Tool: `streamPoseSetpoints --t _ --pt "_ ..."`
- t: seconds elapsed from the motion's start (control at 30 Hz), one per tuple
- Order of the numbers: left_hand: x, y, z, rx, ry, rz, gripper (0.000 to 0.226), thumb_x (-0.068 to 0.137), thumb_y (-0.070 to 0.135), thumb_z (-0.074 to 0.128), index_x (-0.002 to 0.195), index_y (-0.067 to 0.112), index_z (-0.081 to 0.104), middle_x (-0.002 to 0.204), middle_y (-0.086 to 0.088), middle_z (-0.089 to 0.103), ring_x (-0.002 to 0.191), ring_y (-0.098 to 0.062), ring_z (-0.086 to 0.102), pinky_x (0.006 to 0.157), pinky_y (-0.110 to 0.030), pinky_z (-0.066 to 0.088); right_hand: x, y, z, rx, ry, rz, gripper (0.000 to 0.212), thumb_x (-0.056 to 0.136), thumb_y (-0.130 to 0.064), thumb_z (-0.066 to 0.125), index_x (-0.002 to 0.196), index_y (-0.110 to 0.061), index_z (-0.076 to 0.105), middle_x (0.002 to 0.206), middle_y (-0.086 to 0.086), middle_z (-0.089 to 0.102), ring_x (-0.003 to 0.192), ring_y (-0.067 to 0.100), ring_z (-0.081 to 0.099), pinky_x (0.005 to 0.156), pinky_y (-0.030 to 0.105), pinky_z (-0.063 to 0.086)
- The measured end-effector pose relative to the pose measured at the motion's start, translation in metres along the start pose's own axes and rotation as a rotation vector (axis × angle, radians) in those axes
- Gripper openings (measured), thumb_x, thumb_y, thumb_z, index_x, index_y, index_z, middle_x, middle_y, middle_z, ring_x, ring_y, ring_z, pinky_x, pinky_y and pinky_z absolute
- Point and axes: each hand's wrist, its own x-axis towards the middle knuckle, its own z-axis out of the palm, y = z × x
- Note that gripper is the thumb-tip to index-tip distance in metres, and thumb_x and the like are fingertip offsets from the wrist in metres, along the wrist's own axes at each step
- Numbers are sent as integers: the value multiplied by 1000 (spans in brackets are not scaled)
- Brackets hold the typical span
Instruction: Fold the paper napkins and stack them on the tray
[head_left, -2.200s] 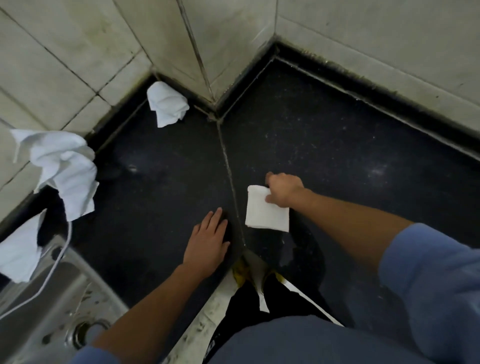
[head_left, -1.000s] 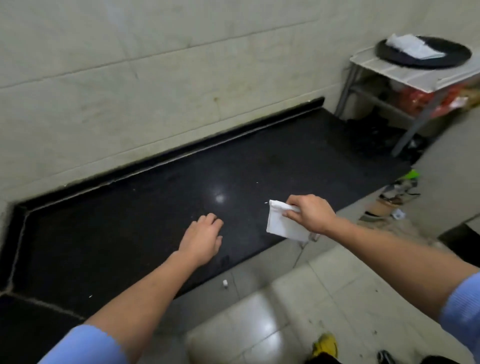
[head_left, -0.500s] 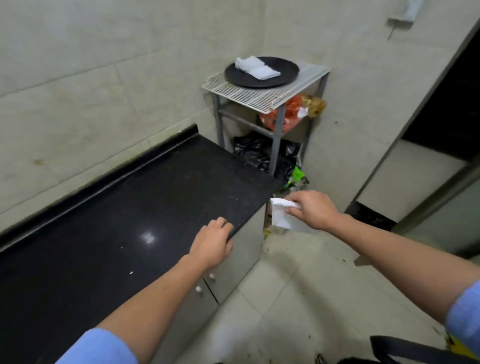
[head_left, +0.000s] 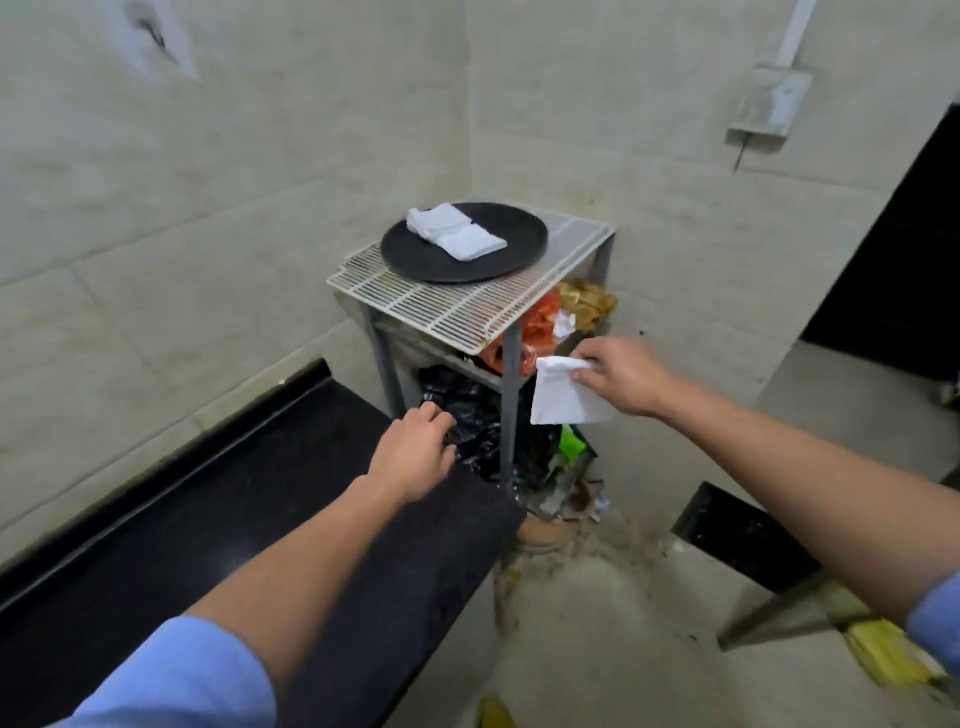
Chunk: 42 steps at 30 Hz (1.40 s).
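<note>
My right hand (head_left: 621, 375) pinches a folded white napkin (head_left: 561, 397) by its top edge; it hangs in the air below and to the right of the rack. A round black tray (head_left: 498, 260) sits on a white wire rack (head_left: 457, 306) in the corner, with folded white napkins (head_left: 454, 236) lying on its left part. My left hand (head_left: 415, 454) hovers palm down over the far end of the black counter (head_left: 234, 519), fingers loosely curled and holding nothing.
Under the rack top are black plastic bags (head_left: 467, 415), red and brown packets (head_left: 545, 322) and litter on the floor. Tiled walls meet behind the rack. A dark doorway (head_left: 904, 249) opens at the right. A low dark slab (head_left: 737, 535) lies on the floor at the right.
The view swung from the counter corner to the rack and came closer to it. My right hand carried the folded napkin off the counter toward the rack; my left hand trailed along the counter.
</note>
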Motion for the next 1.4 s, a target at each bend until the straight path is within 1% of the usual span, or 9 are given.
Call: streamPoseSetpoints --t 0.17,0.33,0.5,0.67,0.87,1.17,1.23,1.33,1.4 --pt "90 -21 -24 -25 47 -19 36 91 31 52 125 16 53 122 -5 51 112 -26 50 91 -42 44 98 13 -31 -44 86 -52 17 89 -32 57 102 -24 65 100 3 68 91 29 62 71 40 51" --pt "152 -36 -29 -29 71 -39 33 87 28 54 116 12 56 113 -7 53 107 -28 51 88 -42 45 186 24 -50 -38 79 -120 18 91 -32 55 107 -28 63 106 0 67 98 27 60 78 41 49" --pt "211 -53 -28 -7 140 -121 30 87 27 55 113 12 59 109 -7 57 102 -28 54 85 -39 45 285 36 -57 -39 53 -246 19 91 -32 55 108 -28 63 111 1 66 101 26 58 72 34 42" --pt "279 -64 -30 -16 178 -282 34 89 30 54 121 18 56 114 -2 56 103 -22 54 89 -40 47 386 45 -44 -39 -84 -400 20 91 -32 58 109 -27 64 113 2 65 103 27 57 80 38 46" --pt "339 -70 -20 -33 125 -482 33 91 30 51 122 19 53 117 -3 54 106 -24 51 91 -41 45 473 50 -13 -40 -306 -565 22 90 -29 59 110 -24 66 113 2 62 101 24 56 87 39 46" --pt "349 -71 2 -49 163 -609 34 90 31 51 121 19 55 117 -1 54 105 -20 48 94 -38 41 538 54 42 -100 -437 -589 25 90 -35 59 114 -29 61 123 -4 59 108 20 55 85 36 46" --pt "348 -73 5 -58 191 -614 33 90 31 51 119 18 57 115 0 55 103 -19 49 93 -38 42 534 59 54 -122 -363 -585 31 90 -39 58 119 -28 58 121 -1 59 109 22 54 85 37 44" --pt "347 -72 8 -60 231 -612 31 90 30 51 118 17 59 114 0 57 102 -19 50 92 -38 42 513 66 67 -92 -48 -680 37 93 -41 52 125 -22 58 123 3 56 113 25 49 90 40 38" --pt "346 -73 11 -61 254 -608 31 91 30 50 117 17 60 114 0 57 103 -19 50 92 -37 41 496 70 79 -19 -24 -740 39 93 -43 50 125 -22 59 125 2 55 114 24 48 90 39 36"
